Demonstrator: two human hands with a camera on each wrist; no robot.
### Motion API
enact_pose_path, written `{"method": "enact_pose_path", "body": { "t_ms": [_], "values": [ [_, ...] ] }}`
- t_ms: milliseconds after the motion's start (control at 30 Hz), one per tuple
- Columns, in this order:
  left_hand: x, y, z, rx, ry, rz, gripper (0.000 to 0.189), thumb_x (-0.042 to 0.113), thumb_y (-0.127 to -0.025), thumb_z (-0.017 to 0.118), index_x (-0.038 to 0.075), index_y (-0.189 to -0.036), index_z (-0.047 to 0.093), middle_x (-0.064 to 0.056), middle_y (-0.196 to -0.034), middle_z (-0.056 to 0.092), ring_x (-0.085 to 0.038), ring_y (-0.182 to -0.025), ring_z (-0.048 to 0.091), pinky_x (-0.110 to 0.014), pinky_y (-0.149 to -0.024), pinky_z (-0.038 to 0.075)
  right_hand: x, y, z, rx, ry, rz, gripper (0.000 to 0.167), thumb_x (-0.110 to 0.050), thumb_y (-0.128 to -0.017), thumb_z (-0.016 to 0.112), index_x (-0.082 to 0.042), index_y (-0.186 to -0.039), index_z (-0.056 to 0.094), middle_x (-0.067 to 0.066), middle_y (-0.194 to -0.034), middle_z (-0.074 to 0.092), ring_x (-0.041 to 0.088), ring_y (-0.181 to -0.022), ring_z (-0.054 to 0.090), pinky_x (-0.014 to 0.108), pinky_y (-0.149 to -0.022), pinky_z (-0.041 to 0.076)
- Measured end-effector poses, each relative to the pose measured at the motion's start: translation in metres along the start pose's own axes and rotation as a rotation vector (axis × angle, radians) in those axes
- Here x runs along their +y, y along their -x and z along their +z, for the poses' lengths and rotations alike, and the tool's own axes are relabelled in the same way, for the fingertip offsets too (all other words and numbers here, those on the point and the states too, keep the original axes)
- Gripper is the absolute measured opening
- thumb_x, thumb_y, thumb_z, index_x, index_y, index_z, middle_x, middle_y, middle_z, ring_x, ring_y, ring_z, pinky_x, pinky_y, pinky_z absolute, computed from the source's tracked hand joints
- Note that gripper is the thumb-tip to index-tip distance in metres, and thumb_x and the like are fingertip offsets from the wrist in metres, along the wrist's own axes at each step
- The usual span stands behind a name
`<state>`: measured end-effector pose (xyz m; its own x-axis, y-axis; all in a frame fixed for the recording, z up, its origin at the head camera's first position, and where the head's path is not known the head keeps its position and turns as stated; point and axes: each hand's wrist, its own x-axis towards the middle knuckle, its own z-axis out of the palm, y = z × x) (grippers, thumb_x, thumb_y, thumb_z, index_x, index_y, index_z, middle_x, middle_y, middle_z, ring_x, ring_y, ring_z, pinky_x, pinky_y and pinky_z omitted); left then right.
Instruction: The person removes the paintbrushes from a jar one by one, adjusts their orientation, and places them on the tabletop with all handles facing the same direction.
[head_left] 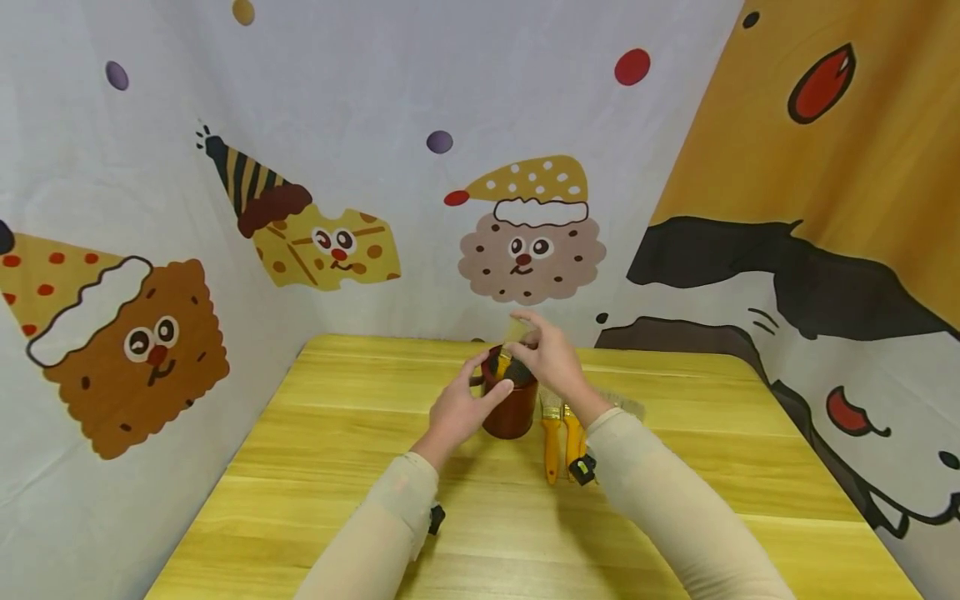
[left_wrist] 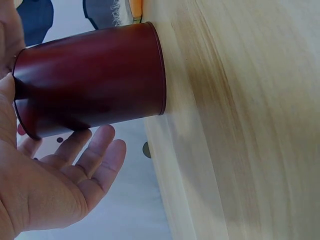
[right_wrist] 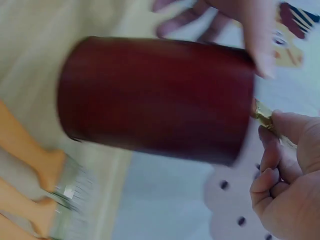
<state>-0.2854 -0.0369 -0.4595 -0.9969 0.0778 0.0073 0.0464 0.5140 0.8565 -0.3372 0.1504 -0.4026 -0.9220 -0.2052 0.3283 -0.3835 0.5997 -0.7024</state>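
A dark red cylindrical cup point(head_left: 510, 417) stands upright on the table. My left hand point(head_left: 461, 408) holds it near the rim, the thumb on the near side and the fingers around the left side, as the left wrist view shows of the cup point(left_wrist: 90, 82). Over the cup's mouth, my right hand point(head_left: 557, 358) pinches a paintbrush point(head_left: 503, 365) near its metal ferrule point(right_wrist: 262, 115). The brush's orange handle points down into the cup and its pale bristles point up. How deep the handle reaches is hidden.
Several more paintbrushes point(head_left: 552, 450) with orange handles lie on the wooden table point(head_left: 337, 467) right of the cup, partly behind my right forearm. A cloth point(head_left: 360, 100) printed with cartoon figures hangs behind the table's far edge.
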Motion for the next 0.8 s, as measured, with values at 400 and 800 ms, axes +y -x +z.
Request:
{"method": "enact_pose_path", "body": {
  "t_ms": [400,800],
  "values": [
    [-0.001,0.001,0.002,0.017,0.003,0.016,0.077,0.074,-0.095,0.065,0.051,-0.163,0.036,-0.005,-0.154,0.063,-0.043,-0.136,0.063,-0.064,-0.102,0.051,0.018,0.014,-0.111,0.185,-0.078,0.159,0.063,-0.047,-0.101,0.074,-0.031,-0.157,0.053,0.017,-0.117,0.08,0.011,-0.07,0.06,0.032,-0.065,0.047],
    [-0.002,0.002,0.003,0.018,0.022,0.014,0.078,0.073,-0.095,0.066,0.049,-0.163,0.037,-0.004,-0.155,0.063,-0.043,-0.137,0.061,-0.066,-0.107,0.048,0.091,0.059,-0.182,0.22,0.025,0.402,0.077,-0.047,-0.105,0.067,-0.018,-0.169,0.036,0.032,-0.146,0.062,0.051,-0.131,0.062,0.069,-0.11,0.046]
  ]
}}
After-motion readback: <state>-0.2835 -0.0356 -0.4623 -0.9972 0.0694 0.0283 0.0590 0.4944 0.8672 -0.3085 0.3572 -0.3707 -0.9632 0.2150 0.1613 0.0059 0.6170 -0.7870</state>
